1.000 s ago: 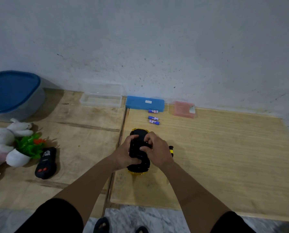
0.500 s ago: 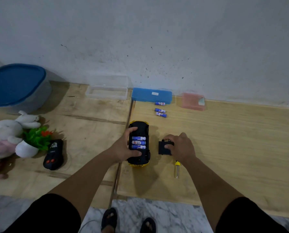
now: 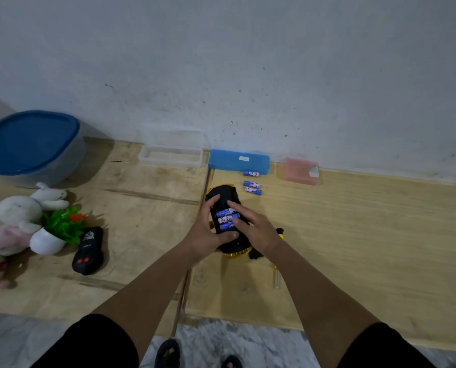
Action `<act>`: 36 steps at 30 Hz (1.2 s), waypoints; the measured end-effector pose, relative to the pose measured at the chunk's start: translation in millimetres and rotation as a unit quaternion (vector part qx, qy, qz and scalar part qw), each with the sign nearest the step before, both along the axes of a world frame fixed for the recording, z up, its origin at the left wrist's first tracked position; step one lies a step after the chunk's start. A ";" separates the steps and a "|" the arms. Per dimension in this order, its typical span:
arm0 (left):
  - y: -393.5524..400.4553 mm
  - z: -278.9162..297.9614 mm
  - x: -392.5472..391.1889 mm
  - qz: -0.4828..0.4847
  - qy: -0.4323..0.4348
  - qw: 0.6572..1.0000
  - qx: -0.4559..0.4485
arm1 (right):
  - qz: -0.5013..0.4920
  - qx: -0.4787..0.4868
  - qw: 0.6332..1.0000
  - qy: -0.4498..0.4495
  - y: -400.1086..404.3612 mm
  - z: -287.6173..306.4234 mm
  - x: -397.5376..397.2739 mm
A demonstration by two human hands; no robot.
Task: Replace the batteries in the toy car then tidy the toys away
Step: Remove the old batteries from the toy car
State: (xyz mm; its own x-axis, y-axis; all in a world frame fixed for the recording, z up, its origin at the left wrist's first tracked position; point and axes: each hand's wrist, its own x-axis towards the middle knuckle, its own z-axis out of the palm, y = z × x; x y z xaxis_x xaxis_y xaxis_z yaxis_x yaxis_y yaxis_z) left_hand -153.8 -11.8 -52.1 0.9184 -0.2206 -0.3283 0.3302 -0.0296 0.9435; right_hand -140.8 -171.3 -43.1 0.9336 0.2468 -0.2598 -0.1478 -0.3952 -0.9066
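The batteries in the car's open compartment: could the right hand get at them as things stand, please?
Probably yes. The cover is off, so the batteries lie exposed in the upturned toy car. The right hand already has its fingers over them, while the left hand grips the car's side, off the cells.

Toy car [image 3: 222, 197], black underside up with yellow body showing at both ends, lying lengthwise across the seam between two wooden boards. Battery bay open, three blue-and-white batteries [image 3: 225, 218] seated side by side inside. Three loose spare batteries [image 3: 252, 185] of the same blue-and-white kind, lying apart on the board just beyond the car, near a blue case. Black battery cover [image 3: 254, 254] on the board beside the car's near end, mostly hidden. Screwdriver [image 3: 276, 277] with yellow-and-black handle lying near it.
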 end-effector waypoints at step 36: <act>39.9 25.4 15.7 0.018 -0.178 0.965 0.193 | 0.030 -0.098 0.994 0.049 23.4 77.0 31.0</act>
State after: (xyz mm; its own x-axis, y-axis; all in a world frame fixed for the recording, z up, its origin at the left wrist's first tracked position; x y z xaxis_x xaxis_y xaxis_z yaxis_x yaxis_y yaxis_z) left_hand -138.1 28.1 -26.6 0.9930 -0.1103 -0.0423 -0.0050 -0.3968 0.9179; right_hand -109.9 -147.9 33.9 0.8862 0.2375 -0.3979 -0.2030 -0.5729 -0.7941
